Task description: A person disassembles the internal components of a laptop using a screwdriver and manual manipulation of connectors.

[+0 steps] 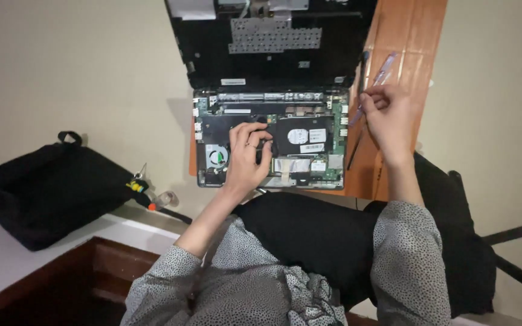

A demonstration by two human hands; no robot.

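Note:
An opened laptop base (309, 163) lies in front of me with its circuit board, fan (216, 156) and hard drive (307, 136) exposed. Its removed black cover (273, 66) rests just beyond it. My left hand (248, 158) presses on the black part of the board beside the fan, fingers curled on it. My right hand (388, 115) hovers at the laptop's right edge, closed on a thin translucent purple tool (374, 81) that points up and away.
The laptop sits on an orange-brown wooden board (406, 36) over a beige floor. A black bag (49, 193) lies at left, with a small screwdriver (152, 202) near it. Black cloth (454, 241) covers my lap.

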